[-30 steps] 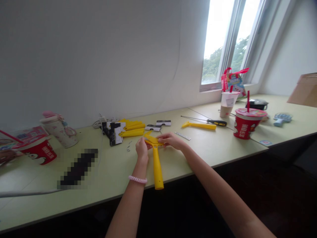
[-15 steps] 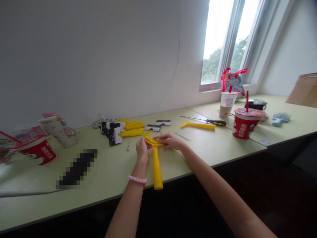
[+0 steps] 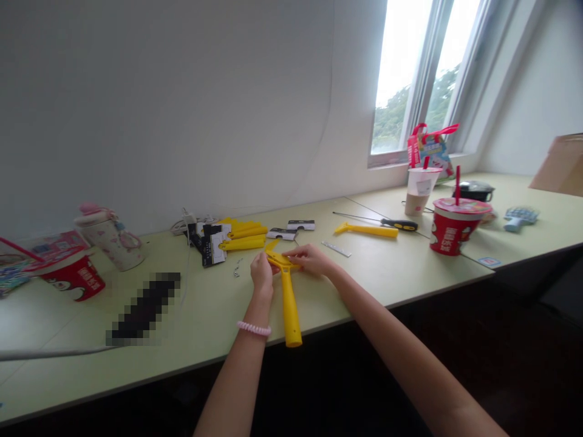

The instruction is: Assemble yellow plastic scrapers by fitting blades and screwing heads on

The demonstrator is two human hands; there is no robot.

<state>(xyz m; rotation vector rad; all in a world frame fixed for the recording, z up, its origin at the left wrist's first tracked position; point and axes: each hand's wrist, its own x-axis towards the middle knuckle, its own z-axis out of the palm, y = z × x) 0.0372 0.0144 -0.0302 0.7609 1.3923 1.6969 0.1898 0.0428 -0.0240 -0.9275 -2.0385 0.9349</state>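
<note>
A yellow plastic scraper lies over the table's front edge, its handle toward me and its wide head away. My left hand is closed on the left end of that head. On the other end, my right hand pinches with its fingertips; whether a small part sits between them is hidden. Left of my left hand lie several tiny metal screws. To the right are a flat metal blade strip, a second yellow scraper and a black-handled screwdriver.
Behind my hands lie a pile of yellow scrapers and black-and-white cards. Red drink cups stand at left and right. A floral bottle is by the wall, and a blurred dark object rests front left.
The view has shifted slightly, and a hand at the far left edge has gone out of sight. My right fingertips have moved slightly on the scraper head, which both hands still hold.
</note>
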